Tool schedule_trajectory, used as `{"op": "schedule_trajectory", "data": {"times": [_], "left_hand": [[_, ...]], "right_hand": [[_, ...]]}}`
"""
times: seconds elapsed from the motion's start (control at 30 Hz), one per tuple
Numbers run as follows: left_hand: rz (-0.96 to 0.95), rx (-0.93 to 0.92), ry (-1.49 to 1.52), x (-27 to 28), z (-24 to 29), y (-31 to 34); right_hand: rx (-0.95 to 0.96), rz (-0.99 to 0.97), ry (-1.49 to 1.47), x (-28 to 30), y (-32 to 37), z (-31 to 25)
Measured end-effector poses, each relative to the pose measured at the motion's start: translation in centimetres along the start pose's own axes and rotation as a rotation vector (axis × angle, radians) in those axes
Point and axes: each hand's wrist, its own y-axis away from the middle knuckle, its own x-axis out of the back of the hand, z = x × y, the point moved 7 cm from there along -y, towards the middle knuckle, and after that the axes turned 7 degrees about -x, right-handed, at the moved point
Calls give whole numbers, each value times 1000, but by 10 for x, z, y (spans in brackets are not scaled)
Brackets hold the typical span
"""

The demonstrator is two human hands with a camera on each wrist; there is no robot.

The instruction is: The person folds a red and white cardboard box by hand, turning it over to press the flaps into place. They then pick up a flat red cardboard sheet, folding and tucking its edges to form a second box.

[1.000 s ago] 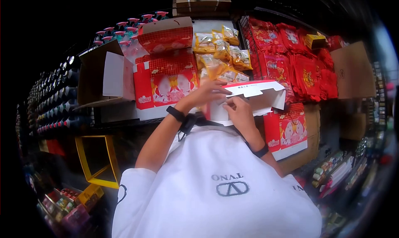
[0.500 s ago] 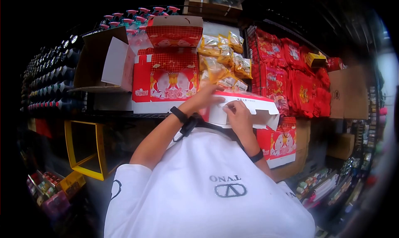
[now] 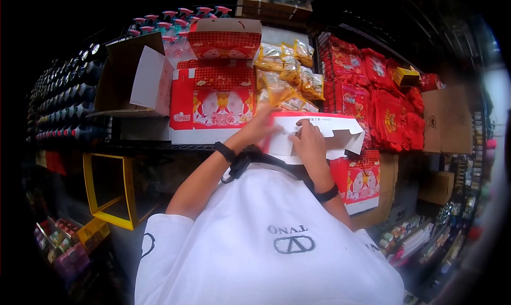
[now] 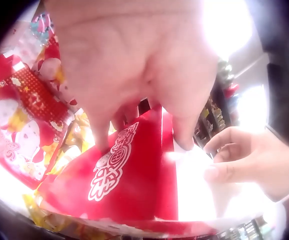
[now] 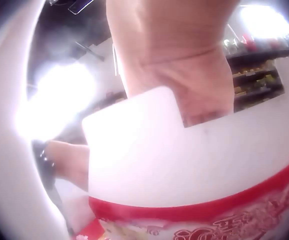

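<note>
Holds a red-and-white printed cardboard carton [image 3: 334,124] close in front of a white T-shirt [image 3: 266,214], with its white flaps raised and a dark gap between them. Grips one end with the left hand [image 3: 261,126] – straddles the red panel, with fingers apart and partly bent on one side and the thumb pressed to the white side. Has the right hand [image 3: 310,142] at the white flaps, just beside the left, with fingers curled and the thumb and index finger slightly apart near the white card; cannot tell whether pinching it or merely touching, as the flap hides the fingertips in the right wrist view. Wears a black band on each wrist. Beyond, sees a flat-faced red carton printed with white figures [image 3: 223,102] beside an open brown cardboard box [image 3: 118,73], then yellow-and-clear plastic packets [image 3: 290,71] directly past the held carton, and glossy red packets [image 3: 387,110] to the right – with a smaller-looking red printed carton [image 3: 363,180] lower down, near the right forearm.
</note>
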Motion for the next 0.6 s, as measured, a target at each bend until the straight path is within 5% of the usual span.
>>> {"op": "schedule_trajectory", "data": {"times": [0.2, 0.4, 0.5, 0.6], "left_hand": [[1, -29, 33, 0, -7, -2], [57, 7, -109, -13, 1, -12], [100, 12, -98, -18, -1, -17], [110, 4, -105, -19, -8, -17]], "right_hand": [[199, 43, 6, 2, 8, 2], [56, -11, 23, 0, 9, 8], [39, -204, 5, -7, 13, 4], [133, -249, -121, -10, 18, 3]]}}
